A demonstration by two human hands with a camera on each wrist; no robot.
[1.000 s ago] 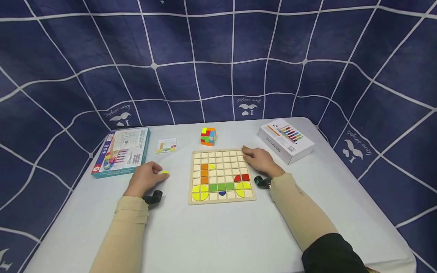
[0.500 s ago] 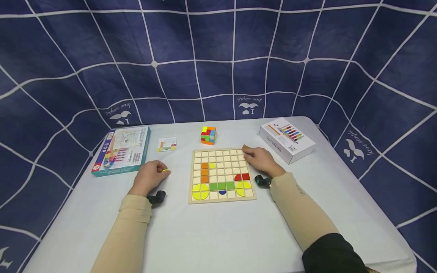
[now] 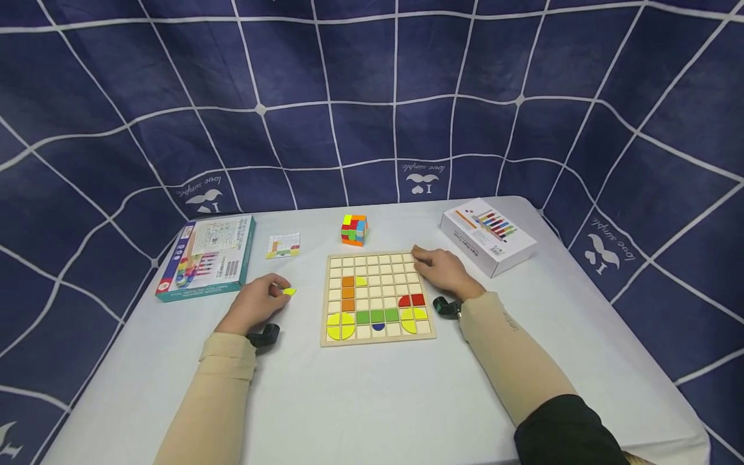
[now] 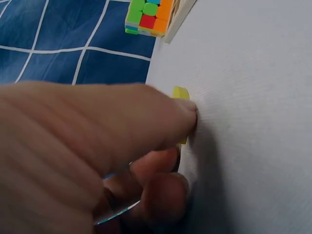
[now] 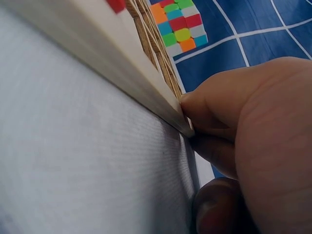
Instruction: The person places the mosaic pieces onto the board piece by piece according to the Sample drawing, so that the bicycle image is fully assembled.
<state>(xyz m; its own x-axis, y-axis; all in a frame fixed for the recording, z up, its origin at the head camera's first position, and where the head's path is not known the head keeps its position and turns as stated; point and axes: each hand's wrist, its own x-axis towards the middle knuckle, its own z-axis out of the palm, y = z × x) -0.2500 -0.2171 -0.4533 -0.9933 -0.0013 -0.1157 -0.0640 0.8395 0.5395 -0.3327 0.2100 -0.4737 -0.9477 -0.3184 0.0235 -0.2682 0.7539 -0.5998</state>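
Between the thumb and fingers of my left hand [image 3: 254,305] is a small yellow tile [image 3: 289,292], pinched close to the tablecloth left of the board. In the left wrist view the thumb covers the middle of this tile [image 4: 181,92]. My right hand [image 3: 444,271] grips the far right corner of a wooden grid board [image 3: 372,343]; in the right wrist view, fingers rest against the board's edge [image 5: 146,97]. Orange, yellow, green, red and blue tiles fill some of the board's squares, while others are bare.
A pattern card [image 3: 283,245] lies behind my left hand, beside a flat teal-edged box [image 3: 206,255]. A puzzle cube [image 3: 354,230] stands behind the board. To the right is a white box [image 3: 488,237]. A dark grid curtain [image 3: 360,135] hangs behind the table.
My left hand has shifted slightly right and away from me with the yellow tile, and more of the tile shows. The right hand stays at the board's corner.
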